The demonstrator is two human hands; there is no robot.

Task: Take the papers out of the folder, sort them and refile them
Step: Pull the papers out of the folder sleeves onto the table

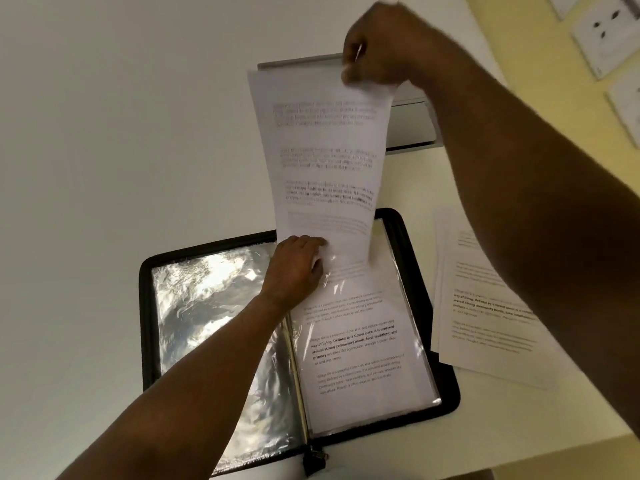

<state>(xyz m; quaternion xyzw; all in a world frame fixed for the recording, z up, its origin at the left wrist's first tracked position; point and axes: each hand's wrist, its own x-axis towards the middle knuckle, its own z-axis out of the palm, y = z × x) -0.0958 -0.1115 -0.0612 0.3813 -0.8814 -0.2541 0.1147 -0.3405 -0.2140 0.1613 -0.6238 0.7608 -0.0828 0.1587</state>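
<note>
Gripping the top edge of a printed sheet, your right hand held it raised in the upper centre of the frame, fingers pinched on the paper. Its lower end sat in the mouth of a clear sleeve on the right page of the open black folder, which lay lower centre on the white table. Your left hand pinched that sleeve's top edge, fingers curled. Loose papers lay just right of the folder, one corner overlapping it.
</note>
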